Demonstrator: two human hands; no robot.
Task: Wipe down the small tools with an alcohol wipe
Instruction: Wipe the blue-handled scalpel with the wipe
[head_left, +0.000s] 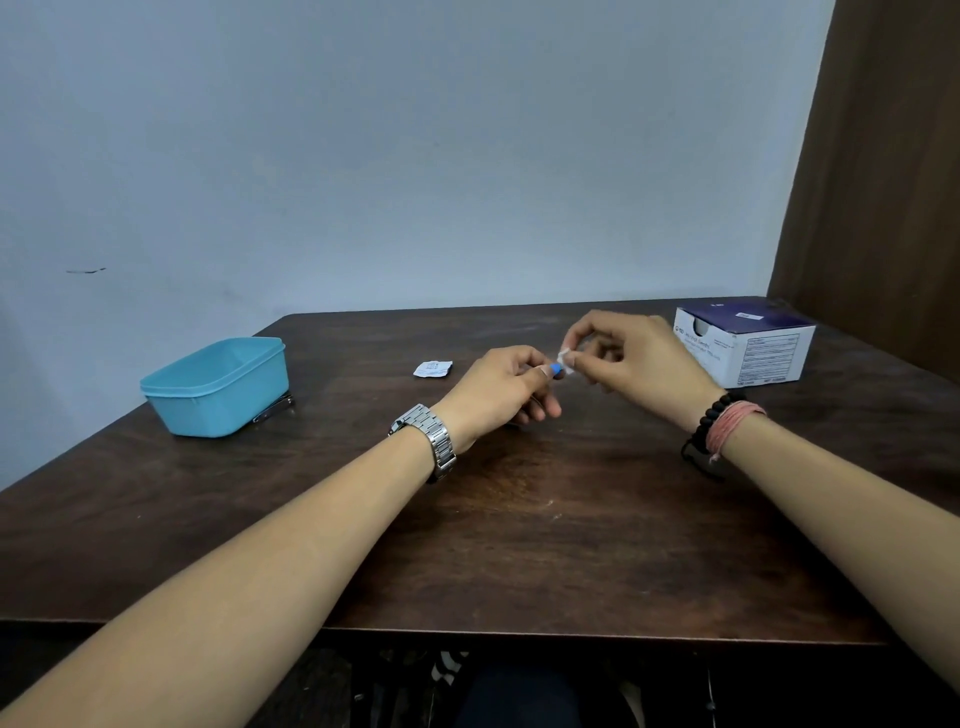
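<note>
Centrally, above the dark table (519, 519), a small blue-tipped tool (555, 370) pokes from the left hand (498, 395), pinched between thumb and fingers. Touching it, a white alcohol wipe (565, 358) is nipped by the right hand (634, 358), whose fingers curl closed, both forearms reaching forward.

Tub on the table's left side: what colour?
Light blue, plain, no pattern. The tub shows clearly in the head view, the only one here.
</note>
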